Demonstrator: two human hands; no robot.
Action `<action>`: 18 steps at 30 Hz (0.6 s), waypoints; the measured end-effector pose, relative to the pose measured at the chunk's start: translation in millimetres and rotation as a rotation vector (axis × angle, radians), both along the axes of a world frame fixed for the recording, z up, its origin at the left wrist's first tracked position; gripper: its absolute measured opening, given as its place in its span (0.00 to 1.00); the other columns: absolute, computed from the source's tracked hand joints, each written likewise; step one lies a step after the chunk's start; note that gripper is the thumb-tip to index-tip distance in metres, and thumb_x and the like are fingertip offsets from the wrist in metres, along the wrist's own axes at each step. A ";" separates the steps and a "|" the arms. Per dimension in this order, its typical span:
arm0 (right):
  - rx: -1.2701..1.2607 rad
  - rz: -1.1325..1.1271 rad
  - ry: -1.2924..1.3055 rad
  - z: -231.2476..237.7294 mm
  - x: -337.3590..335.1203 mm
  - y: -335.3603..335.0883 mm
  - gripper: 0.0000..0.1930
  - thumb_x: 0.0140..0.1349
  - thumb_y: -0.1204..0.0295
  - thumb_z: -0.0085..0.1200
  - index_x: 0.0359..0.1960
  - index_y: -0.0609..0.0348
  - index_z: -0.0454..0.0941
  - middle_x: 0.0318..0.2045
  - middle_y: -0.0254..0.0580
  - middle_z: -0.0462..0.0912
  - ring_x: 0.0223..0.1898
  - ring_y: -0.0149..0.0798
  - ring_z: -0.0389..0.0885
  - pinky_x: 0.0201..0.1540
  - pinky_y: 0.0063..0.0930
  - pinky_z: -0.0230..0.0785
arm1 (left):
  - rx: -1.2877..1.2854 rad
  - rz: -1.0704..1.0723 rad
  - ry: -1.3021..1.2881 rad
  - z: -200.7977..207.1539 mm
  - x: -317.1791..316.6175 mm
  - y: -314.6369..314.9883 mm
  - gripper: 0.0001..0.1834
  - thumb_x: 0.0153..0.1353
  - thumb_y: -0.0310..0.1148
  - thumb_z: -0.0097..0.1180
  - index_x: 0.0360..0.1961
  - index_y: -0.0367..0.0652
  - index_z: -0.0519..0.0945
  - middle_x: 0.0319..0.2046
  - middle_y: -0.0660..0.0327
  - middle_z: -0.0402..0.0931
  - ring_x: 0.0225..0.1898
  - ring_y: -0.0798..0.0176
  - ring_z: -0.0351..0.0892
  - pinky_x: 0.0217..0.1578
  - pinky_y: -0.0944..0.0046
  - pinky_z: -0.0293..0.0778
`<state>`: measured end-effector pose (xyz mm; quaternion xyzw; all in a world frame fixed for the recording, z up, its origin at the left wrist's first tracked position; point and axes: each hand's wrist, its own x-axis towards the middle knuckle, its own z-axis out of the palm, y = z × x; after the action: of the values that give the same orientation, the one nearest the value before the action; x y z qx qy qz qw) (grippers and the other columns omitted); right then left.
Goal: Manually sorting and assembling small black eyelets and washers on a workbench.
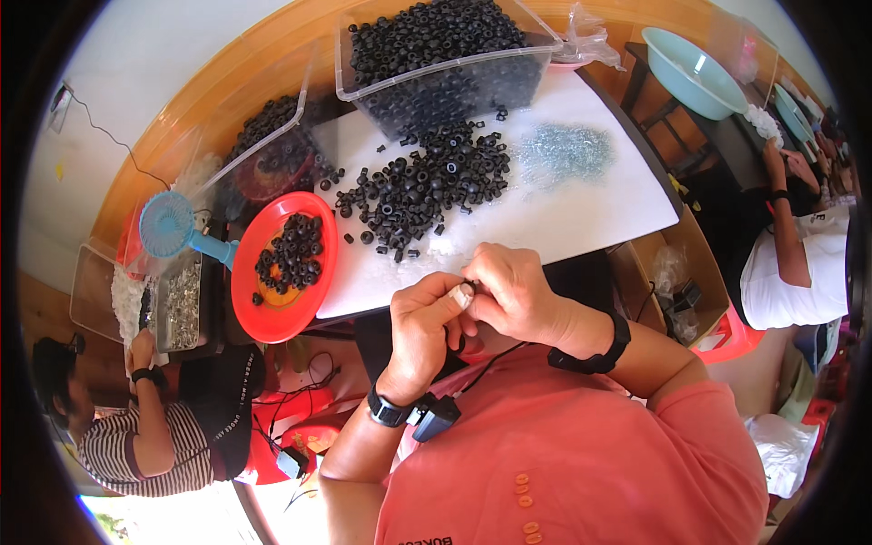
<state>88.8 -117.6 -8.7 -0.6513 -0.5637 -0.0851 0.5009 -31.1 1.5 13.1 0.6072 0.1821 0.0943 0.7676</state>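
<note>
My left hand (pixel 427 320) and my right hand (pixel 513 289) meet just off the table's near edge. Between their fingertips is a small black plastic part (pixel 469 285), mostly covered by the fingers, so its exact shape is hidden. Both hands are closed in a pinch around it. Something dark also shows under the curled fingers of my left hand. In front of them, a loose pile of small black plastic parts (pixel 422 186), some round and some like short tubes, lies on the white tabletop (pixel 618 204). Right of that pile spreads a patch of tiny clear, bluish pieces (pixel 565 153).
A clear bin (pixel 436 86) of black parts stands at the back; another clear bin (pixel 282 136) sits left of it. A red plate (pixel 300 313) of black parts overhangs the near left edge, beside a blue fan (pixel 168 222). Other people work at left (pixel 150 445) and right (pixel 808 272).
</note>
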 end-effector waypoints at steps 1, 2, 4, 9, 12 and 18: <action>-0.002 -0.003 -0.007 -0.7 -2.3 1.1 0.15 0.45 0.76 0.64 0.31 0.56 0.69 0.26 0.42 0.74 0.26 0.51 0.77 0.25 0.43 0.69 | 0.014 -0.015 0.011 -0.4 -3.0 1.2 0.11 0.70 0.29 0.55 0.40 0.29 0.82 0.21 0.58 0.79 0.16 0.73 0.71 0.18 0.74 0.63; -0.003 -0.007 -0.004 0.8 -2.2 2.3 0.15 0.45 0.76 0.64 0.31 0.56 0.69 0.26 0.42 0.74 0.26 0.51 0.77 0.25 0.43 0.69 | 0.019 -0.021 0.025 0.4 -4.7 1.5 0.12 0.70 0.30 0.54 0.40 0.29 0.81 0.20 0.58 0.79 0.16 0.73 0.71 0.18 0.74 0.63; 0.050 -0.001 -0.161 5.1 -1.0 4.3 0.16 0.46 0.79 0.66 0.34 0.58 0.72 0.25 0.42 0.73 0.22 0.46 0.75 0.22 0.37 0.66 | 0.017 -0.022 0.035 6.3 -7.2 3.3 0.12 0.70 0.30 0.53 0.40 0.29 0.81 0.20 0.58 0.79 0.16 0.73 0.70 0.18 0.74 0.63; 0.157 -0.076 -0.158 1.0 -6.7 14.0 0.15 0.46 0.81 0.64 0.34 0.59 0.72 0.24 0.42 0.72 0.21 0.46 0.74 0.21 0.38 0.65 | 0.022 0.017 -0.023 3.6 -1.4 5.4 0.11 0.70 0.29 0.53 0.40 0.30 0.82 0.21 0.58 0.79 0.16 0.73 0.71 0.18 0.74 0.64; 0.146 -0.047 -0.144 3.9 -4.7 5.5 0.15 0.47 0.82 0.64 0.35 0.59 0.73 0.24 0.42 0.72 0.21 0.46 0.74 0.21 0.38 0.65 | -0.012 0.020 -0.008 11.3 -0.4 -1.3 0.11 0.71 0.29 0.53 0.39 0.31 0.82 0.21 0.59 0.79 0.17 0.74 0.70 0.18 0.74 0.64; 0.014 -0.043 -0.167 15.7 -1.9 10.0 0.12 0.50 0.77 0.65 0.36 0.57 0.76 0.26 0.41 0.74 0.25 0.46 0.77 0.25 0.38 0.69 | 0.038 0.051 -0.008 10.9 -1.2 8.8 0.13 0.69 0.31 0.54 0.39 0.28 0.81 0.24 0.54 0.81 0.18 0.67 0.77 0.17 0.73 0.66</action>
<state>86.9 -107.6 7.0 -0.6504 -0.5888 -0.1536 0.4547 -32.3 10.3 24.0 0.6165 0.1924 0.1198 0.7540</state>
